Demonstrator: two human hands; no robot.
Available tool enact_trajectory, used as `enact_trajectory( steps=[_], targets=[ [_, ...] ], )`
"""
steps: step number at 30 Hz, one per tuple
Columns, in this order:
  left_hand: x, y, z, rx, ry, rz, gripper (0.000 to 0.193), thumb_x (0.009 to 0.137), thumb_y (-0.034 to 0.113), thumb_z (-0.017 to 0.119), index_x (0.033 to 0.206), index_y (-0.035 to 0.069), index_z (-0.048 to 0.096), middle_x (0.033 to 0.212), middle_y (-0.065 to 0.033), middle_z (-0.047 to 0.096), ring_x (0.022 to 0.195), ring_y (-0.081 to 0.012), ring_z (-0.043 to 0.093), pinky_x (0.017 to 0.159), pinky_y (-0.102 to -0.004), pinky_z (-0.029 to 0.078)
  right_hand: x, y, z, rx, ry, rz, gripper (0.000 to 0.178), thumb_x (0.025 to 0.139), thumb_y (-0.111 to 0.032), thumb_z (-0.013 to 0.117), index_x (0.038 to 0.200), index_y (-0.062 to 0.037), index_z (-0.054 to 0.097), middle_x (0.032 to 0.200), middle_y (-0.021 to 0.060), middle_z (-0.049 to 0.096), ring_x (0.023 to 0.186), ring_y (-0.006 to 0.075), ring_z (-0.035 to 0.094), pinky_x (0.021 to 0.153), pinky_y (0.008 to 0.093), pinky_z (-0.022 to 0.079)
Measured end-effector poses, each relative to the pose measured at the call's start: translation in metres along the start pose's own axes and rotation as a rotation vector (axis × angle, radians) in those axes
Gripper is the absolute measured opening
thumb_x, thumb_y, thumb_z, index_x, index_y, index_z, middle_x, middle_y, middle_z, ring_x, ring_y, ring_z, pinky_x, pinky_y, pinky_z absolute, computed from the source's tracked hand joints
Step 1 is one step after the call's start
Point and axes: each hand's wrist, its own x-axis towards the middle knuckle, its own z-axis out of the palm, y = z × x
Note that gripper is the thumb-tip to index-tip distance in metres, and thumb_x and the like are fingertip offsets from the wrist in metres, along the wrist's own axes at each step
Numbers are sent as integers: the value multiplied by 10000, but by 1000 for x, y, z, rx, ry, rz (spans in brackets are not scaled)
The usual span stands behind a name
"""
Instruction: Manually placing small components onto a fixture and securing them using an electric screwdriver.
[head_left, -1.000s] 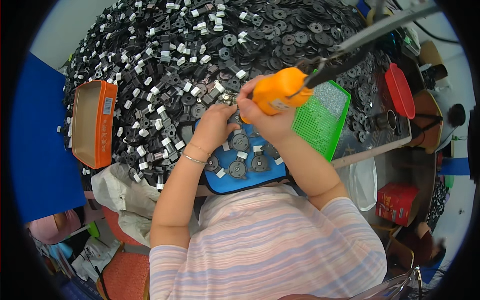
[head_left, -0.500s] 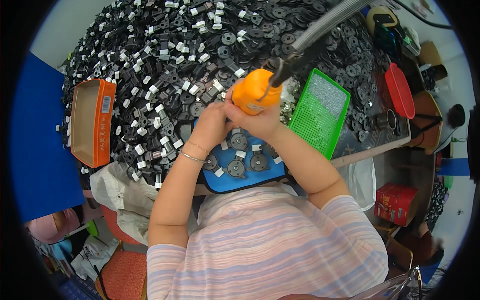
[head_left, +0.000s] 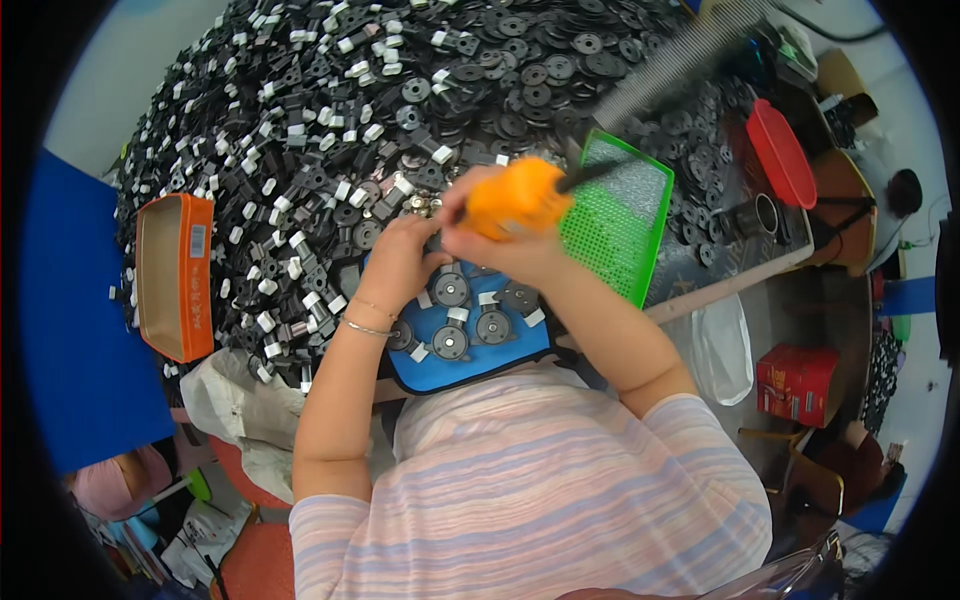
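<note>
My right hand (head_left: 500, 252) is wrapped round an orange electric screwdriver (head_left: 520, 198), smeared by motion, whose cord side points up and right. Close beside it, my left hand (head_left: 402, 258) has its fingers curled; whatever they grip is hidden. Below both hands lies a blue mat (head_left: 480, 368) with a dark edge. Several grey-black caster wheels with white tabs rest on it, among them one caster (head_left: 450, 342) near the middle and another caster (head_left: 493, 325) to its right. Small shiny metal parts (head_left: 422, 205) lie just beyond my left hand.
A large heap of black and white parts (head_left: 300, 130) covers the table beyond. Right of my hands stands a green tray (head_left: 652, 268) with small silvery pieces. An orange box (head_left: 200, 280) is at left, a red basin (head_left: 780, 150) and metal cup (head_left: 757, 217) at right.
The screwdriver has tilted and its body lies more sideways, still in my right hand. Both hands appear slightly further left, and the whole view has shifted a little.
</note>
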Motion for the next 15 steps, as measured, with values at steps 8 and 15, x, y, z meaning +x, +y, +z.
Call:
enact_trajectory(
  steps=[8,15],
  targets=[
    [0,-5,4,-38,79,96,433,654,78,767,1056,18,617,986,-153,624,918,-340,573,819,-379,473,18,-18,18,-18,102,-66,291,744,-35,755,981,-32,585,889,47,620,792,126,612,721,273,519],
    [-6,-1,4,73,46,14,471,678,128,770,1105,5,615,1029,-156,625,974,-334,573,851,-380,471,-14,-48,-80,-247,632,-314,185,815,26,625,964,0,521,777,91,570,615,142,568,561,256,480]
  ],
)
